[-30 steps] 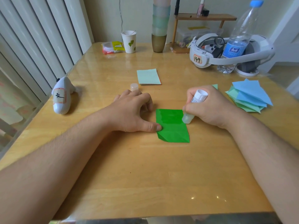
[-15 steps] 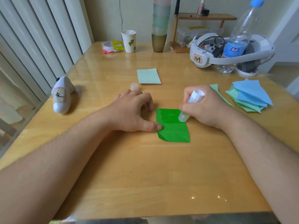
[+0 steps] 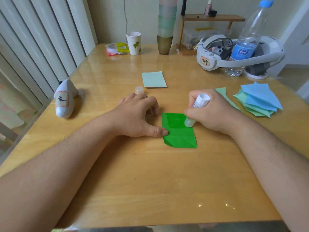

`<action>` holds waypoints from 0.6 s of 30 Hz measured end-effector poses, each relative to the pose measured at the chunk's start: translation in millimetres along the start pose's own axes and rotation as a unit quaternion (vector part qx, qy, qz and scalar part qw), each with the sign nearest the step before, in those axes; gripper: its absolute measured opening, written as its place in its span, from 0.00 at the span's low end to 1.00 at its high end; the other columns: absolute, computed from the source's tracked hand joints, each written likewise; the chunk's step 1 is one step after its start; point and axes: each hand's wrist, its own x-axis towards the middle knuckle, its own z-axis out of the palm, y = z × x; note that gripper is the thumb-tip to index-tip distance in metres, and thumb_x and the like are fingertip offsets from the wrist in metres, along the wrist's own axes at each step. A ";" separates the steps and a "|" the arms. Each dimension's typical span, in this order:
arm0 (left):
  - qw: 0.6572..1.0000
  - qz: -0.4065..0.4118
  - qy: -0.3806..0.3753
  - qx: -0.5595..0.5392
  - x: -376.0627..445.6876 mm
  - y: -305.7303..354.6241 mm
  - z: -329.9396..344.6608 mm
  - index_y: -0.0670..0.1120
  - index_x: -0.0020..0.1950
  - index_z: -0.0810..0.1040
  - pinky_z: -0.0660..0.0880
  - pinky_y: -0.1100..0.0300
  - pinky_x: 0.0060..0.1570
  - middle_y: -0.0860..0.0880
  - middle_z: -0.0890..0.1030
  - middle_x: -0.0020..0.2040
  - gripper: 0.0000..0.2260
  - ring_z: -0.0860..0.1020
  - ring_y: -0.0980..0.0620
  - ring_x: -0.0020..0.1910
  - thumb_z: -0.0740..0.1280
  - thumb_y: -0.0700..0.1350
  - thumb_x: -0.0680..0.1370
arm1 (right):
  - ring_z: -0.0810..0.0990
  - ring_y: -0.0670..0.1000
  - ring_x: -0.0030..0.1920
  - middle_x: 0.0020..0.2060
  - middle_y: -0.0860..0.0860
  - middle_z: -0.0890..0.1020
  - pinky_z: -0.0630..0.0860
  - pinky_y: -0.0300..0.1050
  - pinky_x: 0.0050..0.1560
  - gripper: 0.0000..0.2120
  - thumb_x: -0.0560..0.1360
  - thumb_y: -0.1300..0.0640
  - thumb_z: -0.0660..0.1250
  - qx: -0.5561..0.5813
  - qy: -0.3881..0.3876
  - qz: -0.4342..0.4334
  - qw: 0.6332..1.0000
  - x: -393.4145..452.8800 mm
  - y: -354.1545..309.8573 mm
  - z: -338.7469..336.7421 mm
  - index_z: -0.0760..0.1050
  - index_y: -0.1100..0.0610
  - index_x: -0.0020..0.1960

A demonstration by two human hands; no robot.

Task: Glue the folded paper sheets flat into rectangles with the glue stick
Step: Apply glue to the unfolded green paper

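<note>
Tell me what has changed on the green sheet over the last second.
The right hand slid the glue stick leftward and a little away across the green sheet, from its right edge onto the upper half. Nothing was let go. The left hand stays put, thumb pinning the sheet's left edge; the sheet has not shifted.

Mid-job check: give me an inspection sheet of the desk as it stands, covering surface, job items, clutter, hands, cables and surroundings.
Surface: glossy wooden table.
Job's things: green folded paper flat at centre; glue stick tip down on its far right part; glue cap standing behind the left hand; pale green rectangle farther back; stack of blue and green folded sheets at right.
Clutter: paper cup, snack packet, water bottle, headset, white controller.
Hands: left hand thumb pins the paper's left edge; right hand holds the glue stick in a closed grip.
Cables: nothing seen.
Surroundings: vertical blinds left, small wooden shelf behind.
</note>
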 end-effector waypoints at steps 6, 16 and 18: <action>1.000 -0.001 -0.001 -0.002 -0.1 1.3 -0.7 0.61 0.52 0.71 0.66 0.51 0.62 0.61 0.70 0.52 0.33 0.66 0.52 0.58 0.64 0.80 0.57 | 0.65 0.46 0.31 0.27 0.47 0.69 0.63 0.46 0.35 0.11 0.66 0.55 0.71 0.007 0.000 0.000 1.000 0.4 0.1 0.5 0.70 0.57 0.35; 1.000 0.001 -0.018 -0.001 -0.8 1.8 -2.6 0.63 0.52 0.70 0.64 0.52 0.62 0.62 0.69 0.52 0.31 0.66 0.52 0.58 0.64 0.79 0.57 | 0.68 0.44 0.29 0.26 0.43 0.71 0.66 0.40 0.30 0.10 0.70 0.55 0.73 0.049 0.162 0.020 0.985 11.0 -7.5 11.5 0.72 0.57 0.39; 1.000 -0.001 -0.019 -0.003 -1.1 1.8 -2.6 0.63 0.52 0.69 0.63 0.53 0.61 0.62 0.69 0.52 0.31 0.65 0.52 0.58 0.64 0.79 0.56 | 0.68 0.46 0.30 0.26 0.43 0.70 0.66 0.44 0.32 0.11 0.70 0.55 0.73 0.074 0.134 0.005 0.988 7.7 -14.9 17.3 0.71 0.56 0.37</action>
